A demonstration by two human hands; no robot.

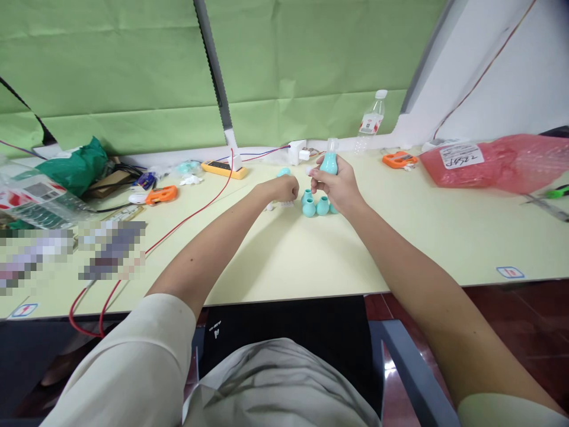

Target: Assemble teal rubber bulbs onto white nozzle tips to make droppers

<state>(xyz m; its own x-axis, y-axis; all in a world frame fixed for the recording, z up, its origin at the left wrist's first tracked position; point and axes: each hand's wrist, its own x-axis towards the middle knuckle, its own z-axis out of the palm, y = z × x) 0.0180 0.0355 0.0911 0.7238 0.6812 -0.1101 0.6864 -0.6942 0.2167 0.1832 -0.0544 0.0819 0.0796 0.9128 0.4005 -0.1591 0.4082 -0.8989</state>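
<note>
At the near edge of the pale yellow table (427, 243), a small blue-bordered sticker (510, 272) sits on the right and another on the left. Farther in, a small cluster of teal pots (309, 207) stands between the hands, a little nearer than the right hand's grip; they are rounded and glossy with short open necks, and one is partly hidden by the right wrist. Just left of them, the left hand (284, 188) is curled low over the table, fingers folded in — whether it pinches anything I cannot tell. Tiny white pieces (285, 204) lie just on its near side. The right hand (341, 182) grasps a teal bottle (329, 163), raised above the table beyond the pots and roughly upright: shiny, bulb-shaped, narrowing to a clear top. A whitish bit shows by that hand's fingertips, too small to identify. Just beyond the left hand lies another teal piece (283, 172). Farther off are a yellow meter (224, 170) to the left, a white plug (297, 152) near the middle and a clear water bottle (371, 121) to the right, before green sheeting (311, 65).
</note>
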